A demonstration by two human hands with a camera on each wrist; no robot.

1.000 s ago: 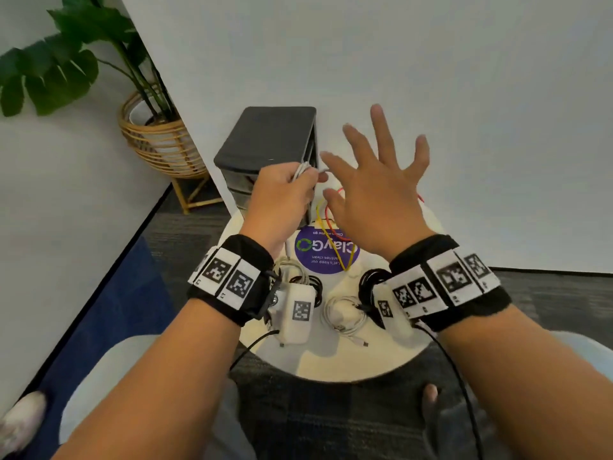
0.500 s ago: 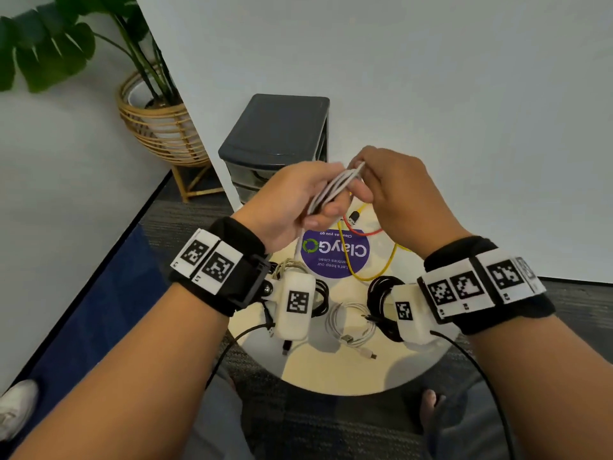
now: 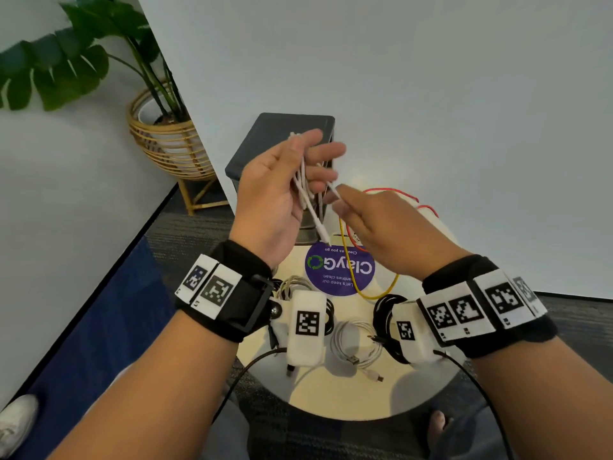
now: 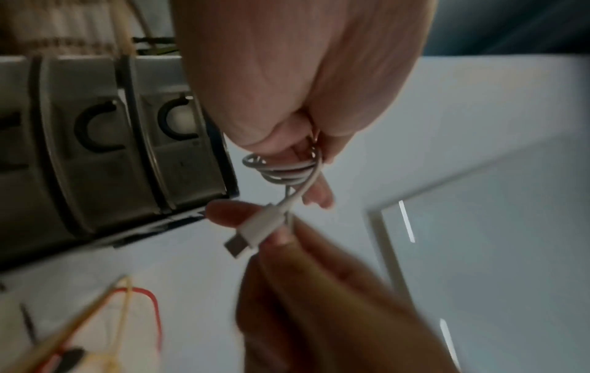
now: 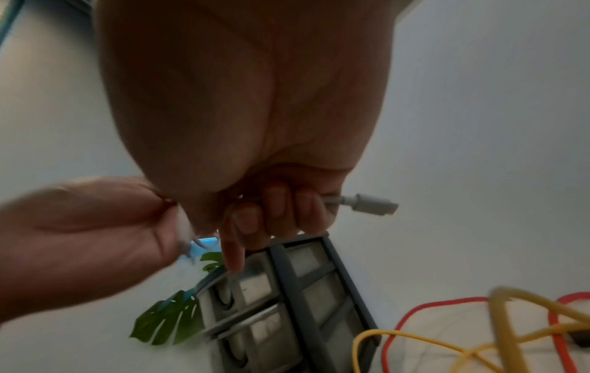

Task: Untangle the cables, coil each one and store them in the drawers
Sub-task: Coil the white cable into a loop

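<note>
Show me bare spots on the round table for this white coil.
Bare: the near table edge, in front of the white coiled cable; possibly the purple sticker, bordered by the yellow cable. Crowded: beside the drawers, where the red cable sprawls.

Coiled cables (image 3: pixel 356 340) crowd the near table (image 3: pixel 331 398); red wire (image 3: pixel 388 191) and yellow wire (image 3: pixel 371 293) loops lie beside the drawer unit (image 3: pixel 265 144).
</note>
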